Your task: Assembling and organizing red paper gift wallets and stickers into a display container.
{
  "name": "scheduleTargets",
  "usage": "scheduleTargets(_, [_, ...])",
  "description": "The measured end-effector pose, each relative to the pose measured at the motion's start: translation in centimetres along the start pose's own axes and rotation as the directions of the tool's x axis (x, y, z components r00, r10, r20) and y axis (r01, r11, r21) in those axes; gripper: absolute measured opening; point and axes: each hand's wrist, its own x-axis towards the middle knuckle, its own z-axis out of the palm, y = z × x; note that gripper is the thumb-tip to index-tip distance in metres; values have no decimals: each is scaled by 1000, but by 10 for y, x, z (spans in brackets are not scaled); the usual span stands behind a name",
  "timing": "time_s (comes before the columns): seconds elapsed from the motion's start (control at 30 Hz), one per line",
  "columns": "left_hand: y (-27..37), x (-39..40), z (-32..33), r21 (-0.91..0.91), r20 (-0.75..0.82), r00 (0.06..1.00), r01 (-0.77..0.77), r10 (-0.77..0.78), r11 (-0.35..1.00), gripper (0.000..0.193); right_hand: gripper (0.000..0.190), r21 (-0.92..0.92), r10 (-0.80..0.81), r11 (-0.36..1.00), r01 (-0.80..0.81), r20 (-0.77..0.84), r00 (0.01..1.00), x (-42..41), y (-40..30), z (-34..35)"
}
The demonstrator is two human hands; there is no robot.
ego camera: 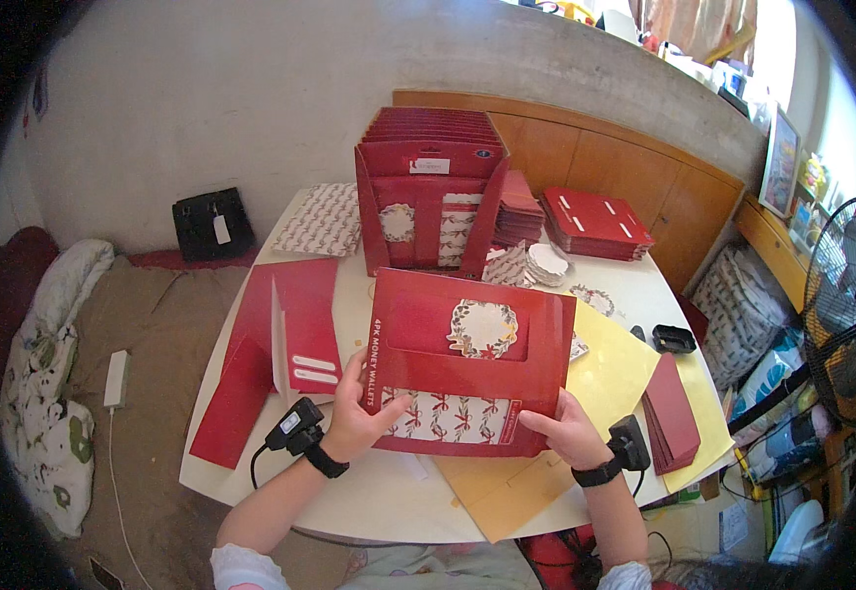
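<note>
Both hands hold a flat red card pack [428,369] above the table. My left hand [361,417] grips its lower left corner, thumb on the front. My right hand [567,435] has the lower right corner, the thumb also resting on the front face. A wreath-shaped white tag [484,329] shows in a recessed panel of the pack, and a patterned paper band [443,417] with bows and sprigs runs along the lower part. White writing lines one side edge. Behind the pack stands a red display box [366,221] filled with several similar red packs.
Folded red card [251,383] lies at the left, near patterned sheets [321,221]. Stacked red cards [598,221], round tags [547,264] and a small black tray [674,339] sit to the right. Yellow sheets [612,354] and dark red envelopes [671,420] cover the right side. A fan [847,310] stands beyond.
</note>
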Motion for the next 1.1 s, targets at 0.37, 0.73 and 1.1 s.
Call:
scheduleTargets(0.37, [0, 0, 4, -11, -64, 998, -25, 24, 1000, 55, 41, 210, 117, 973, -101, -66, 991, 2, 7, 3])
scheduleTargets(0.73, [0, -2, 4, -9, -62, 997, -38, 37, 999, 57, 39, 114, 60, 992, -51, -75, 995, 2, 11, 2])
scheduleTargets(1.1, [-5, -2, 2, -21, -74, 994, -87, 85, 996, 58, 50, -55, -99, 994, 96, -72, 992, -1, 13, 5])
